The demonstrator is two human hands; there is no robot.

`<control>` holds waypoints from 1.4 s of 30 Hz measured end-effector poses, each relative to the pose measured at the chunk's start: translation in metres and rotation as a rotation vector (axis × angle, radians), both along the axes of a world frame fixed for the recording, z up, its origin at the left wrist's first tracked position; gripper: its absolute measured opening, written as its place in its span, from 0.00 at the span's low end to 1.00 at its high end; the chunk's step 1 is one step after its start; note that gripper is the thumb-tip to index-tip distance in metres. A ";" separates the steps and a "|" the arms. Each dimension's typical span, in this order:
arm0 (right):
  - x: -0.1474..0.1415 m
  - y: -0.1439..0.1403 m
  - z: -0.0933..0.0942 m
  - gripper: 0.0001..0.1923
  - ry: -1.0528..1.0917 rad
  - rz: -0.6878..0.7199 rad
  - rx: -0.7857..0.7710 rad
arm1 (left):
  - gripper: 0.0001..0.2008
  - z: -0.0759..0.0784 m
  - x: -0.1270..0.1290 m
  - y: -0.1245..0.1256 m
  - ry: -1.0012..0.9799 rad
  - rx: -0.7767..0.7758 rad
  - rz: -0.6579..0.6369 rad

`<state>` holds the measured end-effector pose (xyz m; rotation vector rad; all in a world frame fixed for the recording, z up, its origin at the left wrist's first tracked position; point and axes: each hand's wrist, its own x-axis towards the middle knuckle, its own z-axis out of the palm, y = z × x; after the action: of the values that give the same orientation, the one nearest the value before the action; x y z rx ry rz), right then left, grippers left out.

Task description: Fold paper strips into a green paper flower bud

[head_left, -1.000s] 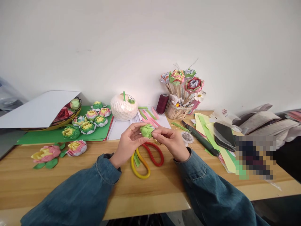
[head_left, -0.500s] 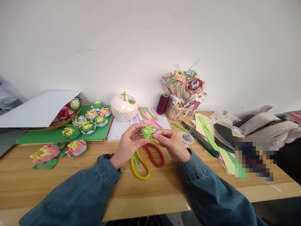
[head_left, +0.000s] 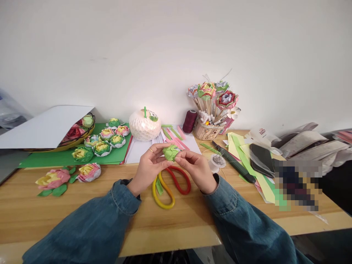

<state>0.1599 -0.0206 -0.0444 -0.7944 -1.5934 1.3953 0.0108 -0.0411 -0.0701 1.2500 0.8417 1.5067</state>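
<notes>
A: Where's the green paper flower (head_left: 171,152)?

B: Held up off the surface (head_left: 82,205), between both hands. Left hand (head_left: 148,168) closes its grip on the flower's left side, thumb and fingers pinched round it. Right hand (head_left: 195,168) pinches the right side with its fingertips.

A: So the flower sits at the fingertips, not in a palm?

B: Yes, at the tips of both grips, above the wrists.

A: Below them?

B: Scissors (head_left: 170,185) with yellow and red handles lie flat on the surface, just under the hands. Thread spool (head_left: 216,160) near the right hand. Finished paper flowers (head_left: 106,141) rest on a green sheet (head_left: 55,158) well to the left.
</notes>
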 end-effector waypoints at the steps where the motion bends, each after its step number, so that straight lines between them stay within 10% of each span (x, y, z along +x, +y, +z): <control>1: 0.000 0.000 0.000 0.11 -0.025 -0.006 0.054 | 0.19 0.000 0.000 0.000 -0.002 -0.006 0.002; 12: 0.002 -0.003 0.002 0.12 -0.144 -0.048 0.286 | 0.19 0.003 0.000 0.000 -0.029 -0.019 0.005; 23: 0.011 0.001 -0.011 0.10 -0.673 -0.359 1.075 | 0.19 0.002 0.004 -0.002 -0.024 -0.098 -0.002; 30: 0.014 0.003 -0.004 0.08 -0.585 -0.226 1.025 | 0.19 0.000 0.004 -0.002 -0.044 -0.103 -0.007; 37: 0.011 0.003 -0.007 0.09 -0.779 -0.494 1.337 | 0.18 0.001 0.007 -0.004 -0.027 -0.075 0.044; 42: 0.010 -0.001 -0.004 0.08 -0.642 -0.355 1.087 | 0.18 -0.002 0.007 -0.003 0.013 -0.053 0.045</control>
<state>0.1695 -0.0214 -0.0485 -0.7807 -2.1803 -0.1136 0.0175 -0.0439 -0.0720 1.2106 0.9172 1.5039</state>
